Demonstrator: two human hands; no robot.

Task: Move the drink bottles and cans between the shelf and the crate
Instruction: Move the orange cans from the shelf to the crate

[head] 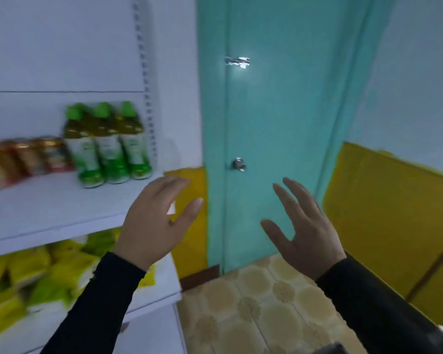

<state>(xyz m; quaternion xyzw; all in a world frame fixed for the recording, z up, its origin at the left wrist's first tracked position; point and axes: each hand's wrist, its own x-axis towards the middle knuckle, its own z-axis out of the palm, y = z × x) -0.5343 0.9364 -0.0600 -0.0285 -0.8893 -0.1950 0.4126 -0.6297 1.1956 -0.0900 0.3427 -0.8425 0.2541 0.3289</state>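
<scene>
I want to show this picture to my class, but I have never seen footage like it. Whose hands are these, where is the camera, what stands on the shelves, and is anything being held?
The one picture comes from a camera worn on a person's head, looking forward and down. No machine is involved. The left hand and right hand are raised, open and empty. On the white shelf stand three green-capped bottles beside reddish cans, blurred. Yellow-green packets lie on the shelf below. Ahead is a turquoise door. No crate shows.

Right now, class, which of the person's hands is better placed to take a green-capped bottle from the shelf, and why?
Probably the left hand: it hangs open just beside the shelf, below the green-capped bottles. The right hand, also open, is farther off, before the turquoise door.
</scene>
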